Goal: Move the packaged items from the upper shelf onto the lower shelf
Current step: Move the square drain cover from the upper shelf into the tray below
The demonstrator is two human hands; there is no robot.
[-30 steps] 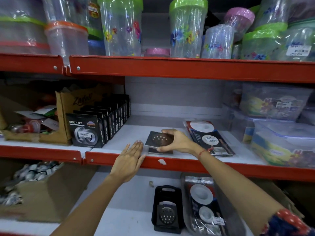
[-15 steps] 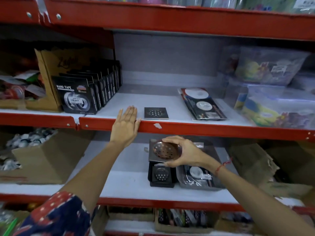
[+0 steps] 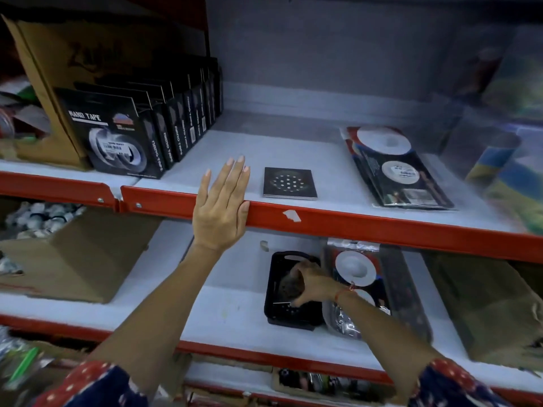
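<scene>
A square metal drain cover [image 3: 290, 183] lies flat on the upper shelf [image 3: 338, 223], close to its red front edge. To its right lies a packaged set of round white strainers [image 3: 395, 168]. My left hand [image 3: 221, 207] rests flat and open on that red edge, left of the square cover. On the lower shelf [image 3: 223, 312] my right hand [image 3: 313, 284] holds a drain cover [image 3: 291, 284] down inside a black tray [image 3: 280, 315]. Another strainer package [image 3: 367, 277] lies just right of the tray.
A row of black nano tape boxes [image 3: 117, 136] stands at the upper shelf's left, in front of a cardboard box [image 3: 58, 71]. Clear plastic containers [image 3: 505, 160] fill the upper right. Cardboard boxes [image 3: 79, 257] sit on the lower shelf at both ends.
My right hand lifted a drain cover off the upper shelf and carried it down into the black tray on the lower shelf. The left hand stayed on the red edge. The view tilted down.
</scene>
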